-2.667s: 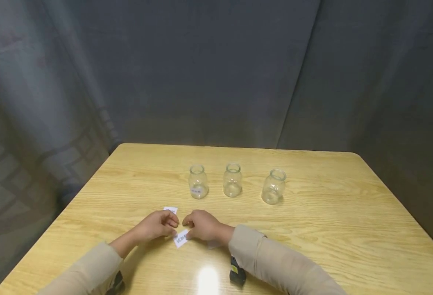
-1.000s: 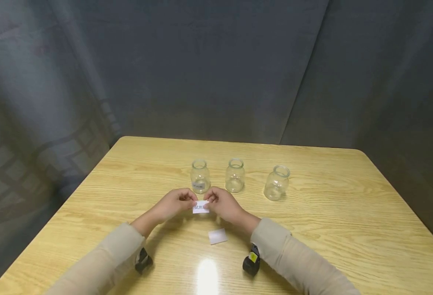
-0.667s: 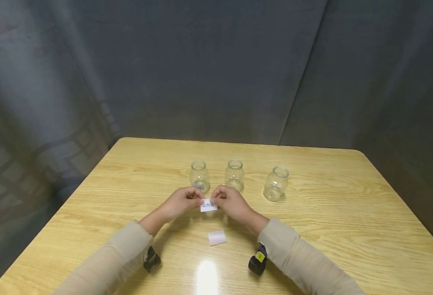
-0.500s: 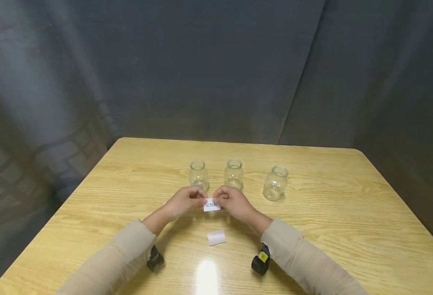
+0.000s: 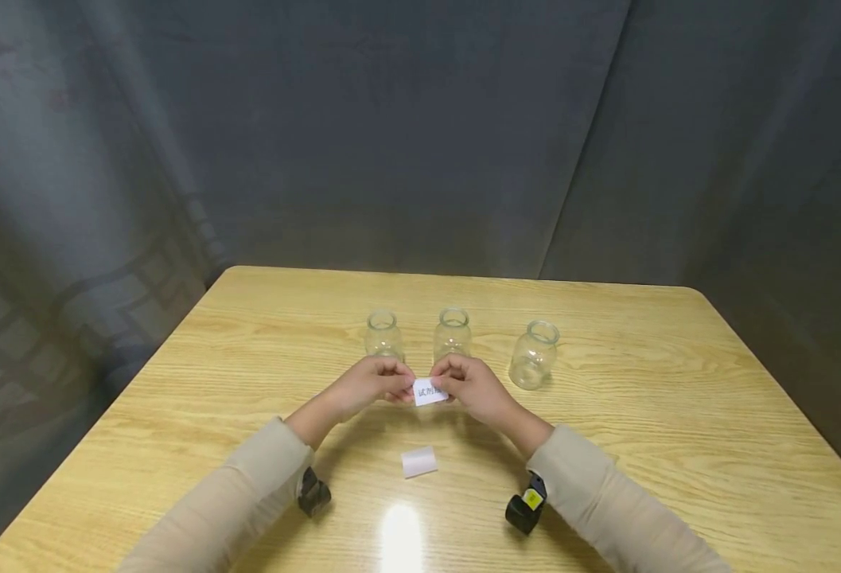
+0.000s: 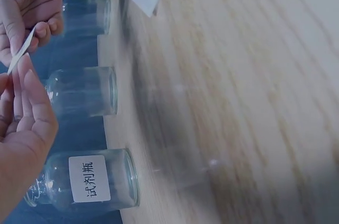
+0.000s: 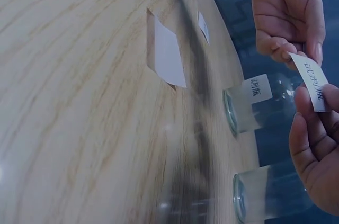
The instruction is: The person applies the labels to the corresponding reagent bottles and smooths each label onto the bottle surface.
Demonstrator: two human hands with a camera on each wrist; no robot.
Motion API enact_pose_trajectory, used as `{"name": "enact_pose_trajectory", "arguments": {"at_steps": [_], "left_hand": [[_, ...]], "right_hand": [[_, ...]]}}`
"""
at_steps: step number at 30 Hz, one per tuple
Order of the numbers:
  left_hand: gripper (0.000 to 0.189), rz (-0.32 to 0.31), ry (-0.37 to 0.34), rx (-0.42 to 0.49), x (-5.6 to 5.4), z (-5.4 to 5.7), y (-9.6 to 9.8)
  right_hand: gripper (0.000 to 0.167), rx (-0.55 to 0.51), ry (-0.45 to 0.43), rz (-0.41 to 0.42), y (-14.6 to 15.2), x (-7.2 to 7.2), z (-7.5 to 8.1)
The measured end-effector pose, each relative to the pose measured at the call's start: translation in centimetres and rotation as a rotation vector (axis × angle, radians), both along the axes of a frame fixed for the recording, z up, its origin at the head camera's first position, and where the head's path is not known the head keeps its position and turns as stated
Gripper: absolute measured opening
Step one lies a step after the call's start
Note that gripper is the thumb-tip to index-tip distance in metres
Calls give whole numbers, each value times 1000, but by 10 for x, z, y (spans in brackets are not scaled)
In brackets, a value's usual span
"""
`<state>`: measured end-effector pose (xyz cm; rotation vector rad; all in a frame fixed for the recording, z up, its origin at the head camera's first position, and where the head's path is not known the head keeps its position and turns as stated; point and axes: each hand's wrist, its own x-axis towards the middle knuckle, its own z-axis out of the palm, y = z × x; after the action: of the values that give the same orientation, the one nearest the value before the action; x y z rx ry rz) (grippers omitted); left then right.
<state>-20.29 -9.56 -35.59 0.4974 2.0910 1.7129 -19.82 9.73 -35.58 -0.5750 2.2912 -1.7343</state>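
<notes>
Between the fingertips of both hands is a small white paper label (image 5: 429, 391) with printed characters, raised above the table in front of the middle glass jar (image 5: 452, 330). My left hand (image 5: 368, 386) pinches its left edge, and my right hand (image 5: 483, 391) pinches the right edge. The left jar (image 5: 383, 333) carries a similar label (image 6: 89, 178) on its side, as the left wrist view shows. No label shows on the right jar (image 5: 532, 360). The hands hide the lower parts of the left and middle jars in the head view.
A curled white paper piece (image 5: 418, 461) lies on the wooden table (image 5: 642, 414), nearer than the hands. Another printed label (image 7: 204, 27) lies farther left, seen in the right wrist view. Dark curtains (image 5: 391, 143) hang behind the table.
Both hands came up from low over the table with the label, then carried it rightward from before the left jar to before the middle one. The jars stay where they stood.
</notes>
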Motion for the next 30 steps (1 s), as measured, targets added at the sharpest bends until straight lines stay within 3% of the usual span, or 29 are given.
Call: {"name": "enact_pose_trajectory", "arguments": {"at_steps": [21,30], "left_hand": [[19,-144,-17,14,-2,3,-2],[20,-144,-55,63,-2,-3,-1]], "right_hand": [[9,-19,-42,125,11,-2,0],[9,-20,-61,111,9,-2,-3]]}}
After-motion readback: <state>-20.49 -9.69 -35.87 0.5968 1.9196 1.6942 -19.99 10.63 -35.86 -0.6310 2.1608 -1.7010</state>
